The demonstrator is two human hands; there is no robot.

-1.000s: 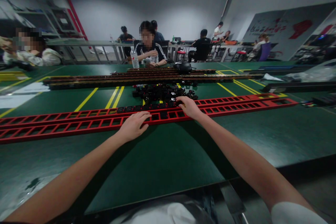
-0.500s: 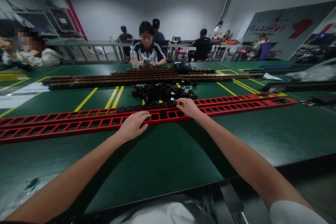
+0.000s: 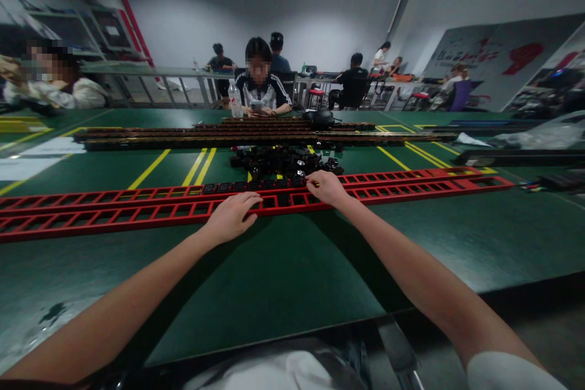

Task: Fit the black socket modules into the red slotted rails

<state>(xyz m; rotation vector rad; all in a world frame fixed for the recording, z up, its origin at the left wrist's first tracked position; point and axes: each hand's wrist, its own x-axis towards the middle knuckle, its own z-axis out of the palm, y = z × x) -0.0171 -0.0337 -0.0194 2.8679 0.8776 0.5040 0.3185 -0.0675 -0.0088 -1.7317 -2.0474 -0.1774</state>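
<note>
The right hand [image 3: 328, 188] has its fingers bunched at the red slotted rails [image 3: 137, 226], beside black modules [image 3: 223, 187] lined along their far strip; whether it grasps one, I cannot tell. The left hand [image 3: 230, 218] lies loosely across the near strip. Apparently module handling, calling for steady rails. Beyond the rails, on the green table [image 3: 274, 280]: dark parts [image 3: 274, 163], long bars [image 3: 173, 138]; farther, a seated person [image 3: 261, 92].
</note>
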